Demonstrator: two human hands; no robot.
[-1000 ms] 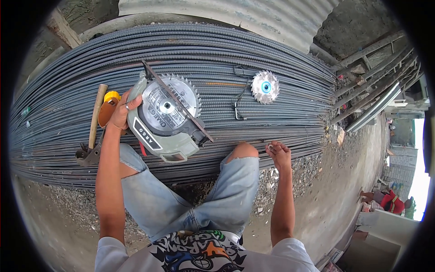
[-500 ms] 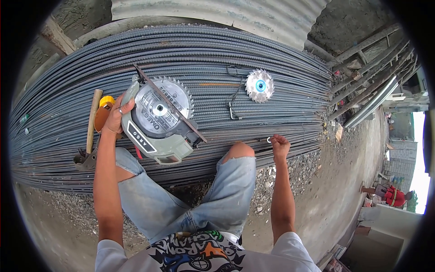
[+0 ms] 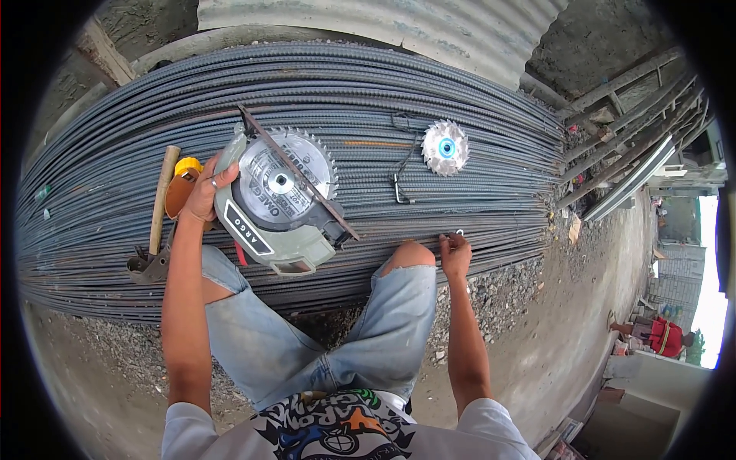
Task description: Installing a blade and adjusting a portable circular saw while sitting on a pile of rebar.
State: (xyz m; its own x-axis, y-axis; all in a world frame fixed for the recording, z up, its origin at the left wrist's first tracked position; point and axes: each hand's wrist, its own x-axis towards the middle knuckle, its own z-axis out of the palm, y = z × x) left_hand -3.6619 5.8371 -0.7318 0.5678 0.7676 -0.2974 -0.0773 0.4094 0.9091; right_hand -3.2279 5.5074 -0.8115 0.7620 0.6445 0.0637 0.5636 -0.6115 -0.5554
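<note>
My left hand (image 3: 205, 192) is wrapped around the grey-green housing of a circular saw (image 3: 244, 230), tilted with its toothed saw blade (image 3: 264, 188) facing up. The dark base plate (image 3: 303, 176) crosses in front of the blade. My right hand (image 3: 455, 257) is closed in a pinch just above the steel bars, beside my right knee. Something small and dark shows at its fingertips, too small to name. A small pale ring (image 3: 459, 232) shows just beyond those fingers. Farther off, a second saw blade (image 3: 445, 148) with a blue centre rests flat, with a hex key (image 3: 399, 190) nearby.
Long ribbed steel bars (image 3: 353, 100) form the surface under the tools. Left of the saw are a wooden-handled hammer (image 3: 162, 199), an orange-brown pouch (image 3: 178, 193) and a yellow tape measure (image 3: 188, 165). Corrugated sheeting (image 3: 399, 27) lies beyond. A person in red (image 3: 665, 337) is far right.
My right hand has moved left and slightly toward me, so the pale ring now shows past its fingers rather than to their left. My left hand keeps its hold on the saw.
</note>
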